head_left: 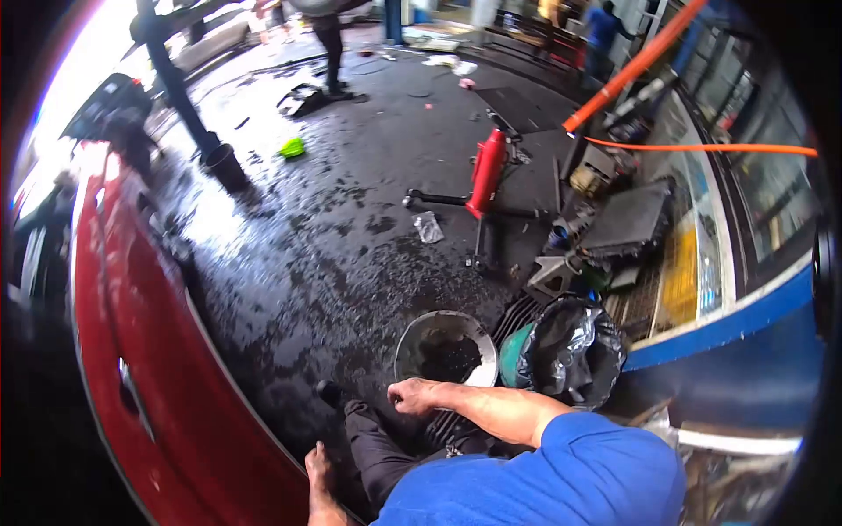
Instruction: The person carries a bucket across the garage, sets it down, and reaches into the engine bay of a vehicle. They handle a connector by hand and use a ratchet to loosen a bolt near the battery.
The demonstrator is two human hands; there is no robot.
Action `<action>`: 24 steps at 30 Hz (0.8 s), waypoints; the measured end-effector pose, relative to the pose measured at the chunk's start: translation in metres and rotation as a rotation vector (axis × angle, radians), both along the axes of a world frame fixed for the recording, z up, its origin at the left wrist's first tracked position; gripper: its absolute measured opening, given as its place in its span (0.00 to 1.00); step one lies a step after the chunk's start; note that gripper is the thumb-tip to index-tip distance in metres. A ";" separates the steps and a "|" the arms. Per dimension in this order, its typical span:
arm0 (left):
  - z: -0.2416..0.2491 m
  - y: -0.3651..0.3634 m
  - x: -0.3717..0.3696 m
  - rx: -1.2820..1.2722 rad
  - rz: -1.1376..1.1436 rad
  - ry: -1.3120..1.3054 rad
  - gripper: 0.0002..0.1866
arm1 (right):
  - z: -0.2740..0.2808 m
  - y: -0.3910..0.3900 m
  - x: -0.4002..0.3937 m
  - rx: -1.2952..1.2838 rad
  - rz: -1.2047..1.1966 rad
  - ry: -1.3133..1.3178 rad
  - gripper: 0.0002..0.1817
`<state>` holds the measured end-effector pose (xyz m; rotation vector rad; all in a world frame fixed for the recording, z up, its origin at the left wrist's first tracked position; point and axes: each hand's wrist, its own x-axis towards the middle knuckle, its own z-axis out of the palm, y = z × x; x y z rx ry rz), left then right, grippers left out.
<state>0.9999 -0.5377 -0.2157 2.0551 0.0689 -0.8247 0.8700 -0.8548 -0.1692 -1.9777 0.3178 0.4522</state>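
Observation:
My right hand [412,396] hangs with curled fingers in front of a round metal basin [406,346], overlapping its near rim in this view. The basin has dark contents and a pale patch. My left hand [319,466] is low beside my leg, fingers closed and thumb side up, close to a red car door [175,368]. Nothing shows in either hand. Just right of the basin stands a bin lined with a black plastic bag [605,337].
Ahead stands a red jack [488,175] on spread black legs, with a clear plastic bag [428,227] beside it. An orange pole [636,66] slants at the right over piled parts [627,219]. The dark floor looks wet. Other people [603,31] are in the background.

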 end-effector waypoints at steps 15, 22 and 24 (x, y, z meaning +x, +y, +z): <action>-0.017 -0.119 0.571 -0.330 -0.082 0.060 0.22 | -0.053 -0.128 0.206 -0.105 -0.617 0.782 0.14; 0.038 -0.296 0.747 -0.369 -0.176 0.177 0.18 | -0.110 -0.158 0.328 0.098 -0.704 0.906 0.10; 0.050 -0.336 0.787 -0.229 -0.109 0.150 0.19 | -0.115 -0.195 0.389 0.225 -0.946 0.913 0.10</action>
